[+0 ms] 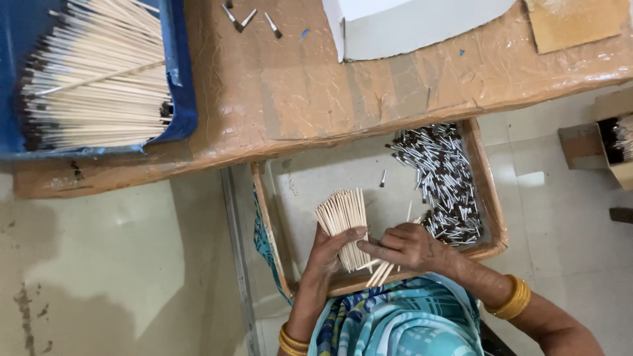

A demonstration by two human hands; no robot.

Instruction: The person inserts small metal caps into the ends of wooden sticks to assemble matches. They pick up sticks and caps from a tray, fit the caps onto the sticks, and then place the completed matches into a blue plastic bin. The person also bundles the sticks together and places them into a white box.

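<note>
Left hand (324, 254), right hand (405, 247), fingers hiding stick bundle's (344, 217) lower ends

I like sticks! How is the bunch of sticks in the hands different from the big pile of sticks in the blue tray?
The bunch in the hands is small and stands nearly upright over the wooden tray; the pile in the blue tray is far bigger and lies flat on the table. The left hand and right hand grip the bunch; nobody touches the pile. Both are thin pale sticks.
</note>
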